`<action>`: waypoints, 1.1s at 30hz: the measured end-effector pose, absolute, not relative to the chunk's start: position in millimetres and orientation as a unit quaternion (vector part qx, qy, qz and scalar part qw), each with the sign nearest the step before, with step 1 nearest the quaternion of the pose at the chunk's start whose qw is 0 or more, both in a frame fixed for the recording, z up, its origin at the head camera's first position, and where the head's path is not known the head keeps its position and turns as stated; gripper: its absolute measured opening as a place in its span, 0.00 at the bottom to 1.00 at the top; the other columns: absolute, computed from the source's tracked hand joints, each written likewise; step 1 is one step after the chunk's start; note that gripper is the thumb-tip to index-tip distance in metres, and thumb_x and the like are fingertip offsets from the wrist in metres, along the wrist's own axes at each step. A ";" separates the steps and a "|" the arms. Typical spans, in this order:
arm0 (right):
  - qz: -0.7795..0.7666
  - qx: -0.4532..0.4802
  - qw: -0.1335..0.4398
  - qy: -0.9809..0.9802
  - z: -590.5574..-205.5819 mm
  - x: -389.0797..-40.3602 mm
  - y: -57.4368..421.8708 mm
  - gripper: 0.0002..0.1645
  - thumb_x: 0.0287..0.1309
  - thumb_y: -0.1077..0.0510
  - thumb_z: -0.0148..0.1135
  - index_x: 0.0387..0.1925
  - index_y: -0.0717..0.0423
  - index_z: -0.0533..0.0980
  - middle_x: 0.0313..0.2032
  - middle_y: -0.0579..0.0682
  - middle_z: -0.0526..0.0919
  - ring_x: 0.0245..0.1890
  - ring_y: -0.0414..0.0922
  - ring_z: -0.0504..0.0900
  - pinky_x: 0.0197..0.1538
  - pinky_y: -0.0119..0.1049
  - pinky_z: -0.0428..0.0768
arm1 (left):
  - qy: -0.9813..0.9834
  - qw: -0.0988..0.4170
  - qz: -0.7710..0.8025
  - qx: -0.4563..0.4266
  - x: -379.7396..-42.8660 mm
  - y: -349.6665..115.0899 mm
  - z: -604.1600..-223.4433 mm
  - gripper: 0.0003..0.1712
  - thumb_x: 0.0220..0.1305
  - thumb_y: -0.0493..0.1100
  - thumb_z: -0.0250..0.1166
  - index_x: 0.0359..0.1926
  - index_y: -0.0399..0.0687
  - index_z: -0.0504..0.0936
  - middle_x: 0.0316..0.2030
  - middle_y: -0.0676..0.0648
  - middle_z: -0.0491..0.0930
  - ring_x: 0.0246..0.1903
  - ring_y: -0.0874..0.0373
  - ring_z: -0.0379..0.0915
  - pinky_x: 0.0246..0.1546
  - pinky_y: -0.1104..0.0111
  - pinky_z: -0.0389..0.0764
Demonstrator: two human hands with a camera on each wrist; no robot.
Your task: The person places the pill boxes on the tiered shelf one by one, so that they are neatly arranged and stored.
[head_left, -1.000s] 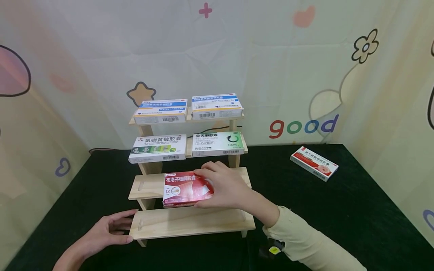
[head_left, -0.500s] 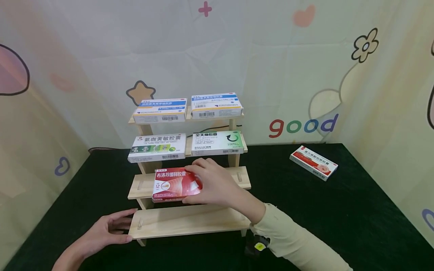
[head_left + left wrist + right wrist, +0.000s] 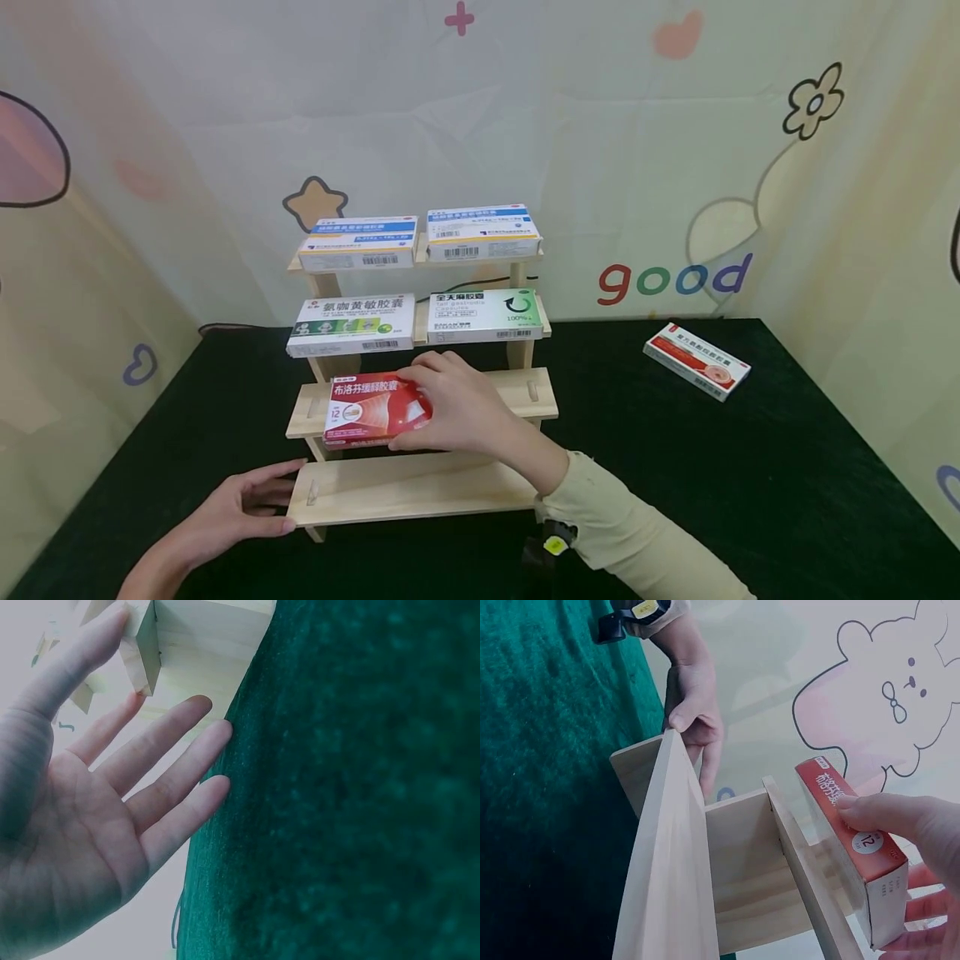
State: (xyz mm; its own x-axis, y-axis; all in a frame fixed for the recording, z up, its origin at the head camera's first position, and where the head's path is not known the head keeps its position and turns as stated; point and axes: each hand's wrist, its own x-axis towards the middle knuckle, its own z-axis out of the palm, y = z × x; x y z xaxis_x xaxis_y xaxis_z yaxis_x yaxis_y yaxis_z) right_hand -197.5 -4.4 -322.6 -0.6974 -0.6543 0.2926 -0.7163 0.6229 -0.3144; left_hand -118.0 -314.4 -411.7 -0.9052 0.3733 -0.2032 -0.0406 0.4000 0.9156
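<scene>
My right hand holds a red medicine box by its right end, thumb at the front edge and fingers at the back. The box lies over the left half of the second shelf from the bottom of a wooden stepped stand. In the right wrist view, my thumb presses the red printed face of the box. My left hand is at the left end of the bottom shelf, thumb and index fingertip on opposite edges. In the left wrist view, its other fingers extend free beside the stand.
Two blue-and-white boxes sit on the top shelf. Below them are a white-green box and a green-white box. Another red-and-white box lies on the dark green cloth at right. A printed curtain hangs behind.
My right hand has moved the red medicine box leftward along the second shelf from the bottom. The left hand stays at the bottom shelf's end.
</scene>
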 end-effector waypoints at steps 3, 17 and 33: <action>0.211 0.379 0.074 -0.898 -322.9 -196.9 -8.0 0.43 0.35 0.36 0.69 0.55 0.50 0.72 0.51 0.47 0.74 0.49 0.42 0.68 0.47 0.33 0.74 | 0.813 0.193 0.539 0.103 -118.5 -314.1 -411.6 0.38 0.60 0.39 0.60 0.64 0.27 0.52 0.56 0.25 0.64 0.50 0.40 0.70 0.44 0.63 0.77; 0.218 0.365 0.072 -0.902 -332.4 -193.9 -30.8 0.43 0.34 0.34 0.69 0.54 0.49 0.73 0.50 0.45 0.74 0.48 0.41 0.68 0.47 0.31 0.73 | 0.809 0.199 0.543 0.101 -119.4 -315.2 -412.2 0.38 0.60 0.39 0.59 0.64 0.26 0.51 0.55 0.25 0.65 0.50 0.40 0.70 0.43 0.64 0.77; 0.236 0.360 0.082 -0.899 -337.7 -197.0 -38.9 0.43 0.34 0.32 0.68 0.53 0.49 0.75 0.50 0.46 0.75 0.47 0.40 0.68 0.46 0.31 0.72 | 0.807 0.199 0.546 0.106 -119.0 -316.3 -412.1 0.37 0.60 0.38 0.59 0.64 0.26 0.52 0.55 0.25 0.64 0.50 0.40 0.69 0.43 0.64 0.77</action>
